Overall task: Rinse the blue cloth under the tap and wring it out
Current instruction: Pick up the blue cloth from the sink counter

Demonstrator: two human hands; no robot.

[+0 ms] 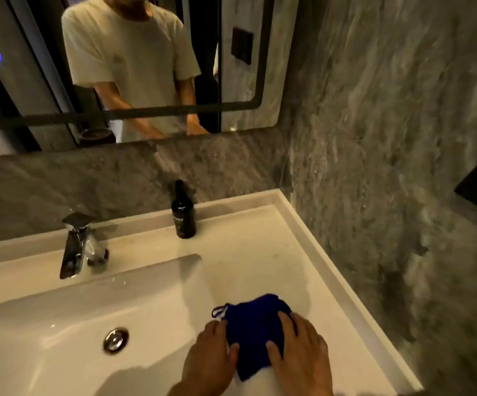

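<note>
Two bare hands, left hand point(208, 358) and right hand point(300, 347), rest spread on a crumpled dark-blue cloth point(253, 327) on the white counter point(260, 252); each grip should gather it fully before carrying it to the chrome tap point(74, 250).

The dark bottle point(183, 215) carries a pale label, its lettering too blurred to read.

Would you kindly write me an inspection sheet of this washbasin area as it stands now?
Surface: white counter beside the sink basin; looks bare apart from the items below.
Job's things: blue cloth lies on the counter right of the basin; tap shows no water running.
Clutter: dark bottle upright at the back ledge.
Hands: left hand and right hand both rest on the cloth, fingers spread, not gripping.
Cables: nothing seen.
Surroundings: mirror above, grey stone wall on the right, drain plug in the basin.
</note>
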